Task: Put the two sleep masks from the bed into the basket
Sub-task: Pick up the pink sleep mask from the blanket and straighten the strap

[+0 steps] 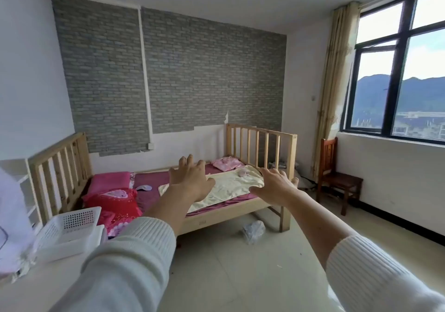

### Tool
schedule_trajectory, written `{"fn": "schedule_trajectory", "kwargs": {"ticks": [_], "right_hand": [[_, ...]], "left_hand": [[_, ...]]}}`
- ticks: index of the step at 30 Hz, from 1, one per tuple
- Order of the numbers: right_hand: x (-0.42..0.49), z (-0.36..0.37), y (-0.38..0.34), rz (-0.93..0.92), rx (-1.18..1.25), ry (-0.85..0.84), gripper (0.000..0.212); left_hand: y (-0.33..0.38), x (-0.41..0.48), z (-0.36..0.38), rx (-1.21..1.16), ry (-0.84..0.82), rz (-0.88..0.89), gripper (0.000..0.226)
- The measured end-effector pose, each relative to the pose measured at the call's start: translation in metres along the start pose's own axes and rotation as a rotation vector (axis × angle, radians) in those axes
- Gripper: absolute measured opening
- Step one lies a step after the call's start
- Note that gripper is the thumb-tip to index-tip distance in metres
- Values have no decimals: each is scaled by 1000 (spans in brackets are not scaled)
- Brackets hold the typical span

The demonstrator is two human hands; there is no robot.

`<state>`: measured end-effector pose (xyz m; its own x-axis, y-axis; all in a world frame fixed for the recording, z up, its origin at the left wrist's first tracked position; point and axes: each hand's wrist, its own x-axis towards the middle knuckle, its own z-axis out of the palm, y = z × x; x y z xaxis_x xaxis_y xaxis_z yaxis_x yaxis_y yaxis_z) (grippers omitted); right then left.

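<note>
A small wooden bed point(237, 211) stands against the brick-pattern wall. A pale lilac sleep mask point(144, 187) lies on the purple sheet beside the pink pillows. A pinkish sleep mask point(243, 172) rests on the cream blanket point(228, 186) near the far end. The white perforated basket point(69, 225) sits at the lower left on a white surface. My left hand point(190, 179) and my right hand point(274, 186) are stretched out in the air in front of the bed, fingers spread, both holding nothing. White ribbed sleeves cover both forearms.
Pink and red pillows point(113, 196) lie at the bed's left end, a pink bundle point(226, 163) at the right end. A crumpled plastic bag point(253, 231) lies on the tiled floor before the bed. A wooden chair point(337, 179) stands under the window at right.
</note>
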<state>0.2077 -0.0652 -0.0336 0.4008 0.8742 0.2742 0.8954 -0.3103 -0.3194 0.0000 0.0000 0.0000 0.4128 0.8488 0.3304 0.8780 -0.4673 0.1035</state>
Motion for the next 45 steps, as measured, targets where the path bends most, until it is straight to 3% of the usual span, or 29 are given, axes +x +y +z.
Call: {"fn": "schedule_trajectory", "kwargs": {"ticks": [18,32,45], "right_hand": [[114,38,15,-1,-49,18,70],[340,89,105,-14,-100,16,69],[581,211,162,18,-142,-78,71]], "left_hand": [[-4,115,55,36,-22,38,63],[52,347,161,-70,-34,36,57],[56,589,324,-90,-105,53,61]]}}
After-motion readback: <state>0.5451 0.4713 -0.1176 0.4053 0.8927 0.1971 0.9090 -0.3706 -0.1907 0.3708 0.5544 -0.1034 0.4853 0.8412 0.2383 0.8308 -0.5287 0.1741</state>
